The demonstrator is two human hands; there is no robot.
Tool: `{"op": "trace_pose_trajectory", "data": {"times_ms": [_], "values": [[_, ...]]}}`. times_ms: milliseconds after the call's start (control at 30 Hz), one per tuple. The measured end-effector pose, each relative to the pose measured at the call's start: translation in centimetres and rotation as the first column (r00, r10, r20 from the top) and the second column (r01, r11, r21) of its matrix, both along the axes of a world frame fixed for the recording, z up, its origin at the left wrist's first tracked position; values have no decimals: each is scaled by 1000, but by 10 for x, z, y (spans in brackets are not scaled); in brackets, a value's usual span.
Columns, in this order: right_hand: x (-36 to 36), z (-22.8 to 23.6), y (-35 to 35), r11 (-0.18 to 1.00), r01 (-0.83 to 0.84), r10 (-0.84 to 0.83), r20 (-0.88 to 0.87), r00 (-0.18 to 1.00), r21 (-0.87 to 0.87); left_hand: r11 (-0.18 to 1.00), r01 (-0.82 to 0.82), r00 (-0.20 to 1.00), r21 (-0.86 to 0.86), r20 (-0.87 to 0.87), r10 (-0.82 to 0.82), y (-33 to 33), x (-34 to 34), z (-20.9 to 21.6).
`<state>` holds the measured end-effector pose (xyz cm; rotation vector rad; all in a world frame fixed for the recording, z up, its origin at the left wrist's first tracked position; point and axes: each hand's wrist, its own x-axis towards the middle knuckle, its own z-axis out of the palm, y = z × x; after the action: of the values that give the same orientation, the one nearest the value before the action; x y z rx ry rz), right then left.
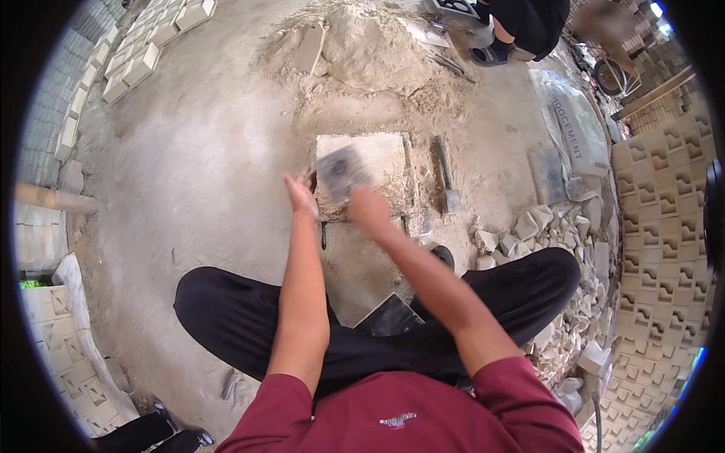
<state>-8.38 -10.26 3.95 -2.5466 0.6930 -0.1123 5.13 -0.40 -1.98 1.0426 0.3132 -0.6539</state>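
A square mould [412,177] filled with pale, sandy mix lies on the floor in front of me. My right hand [369,211] is closed on a flat, grey rectangular trowel [340,172], blurred by motion, over the left part of the mix. My left hand [303,194] is at the mould's left edge, its thumb stretched out and its fingers partly hidden; it holds nothing that I can see. Right of the mould lies a hammer-like tool [447,177] with a square metal head and a long handle.
Beyond the mould rises a heap of pale powder [370,49]. Broken pieces [521,234] lie at the right, near a cement sack [570,124]. Patterned blocks [664,219] are stacked along the right side, and pale blocks [140,64] stand far left. Another person's foot [495,54] is at the back.
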Motion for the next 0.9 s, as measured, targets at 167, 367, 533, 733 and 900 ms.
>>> {"op": "trace_pose_trajectory", "data": {"times_ms": [167,367,533,733,900], "values": [[-17,28,58,986,-42,80,-232,969,164,985,117,993,129,-23,-115,49,33,-37],[-77,16,-53,976,216,-214,-326,921,-31,703,164,830,692,288,-477,-11,-22,-14],[-45,27,-17,980,164,-126,-288,949,113,912,287,889,294,273,-368,19,9,-35],[0,26,14,998,-66,70,-275,959,24,996,64,998,-61,14,-63,36,11,-24],[48,23,-69,997,48,-55,-130,990,-53,985,168,972,33,160,-171,24,-4,-3]]}}
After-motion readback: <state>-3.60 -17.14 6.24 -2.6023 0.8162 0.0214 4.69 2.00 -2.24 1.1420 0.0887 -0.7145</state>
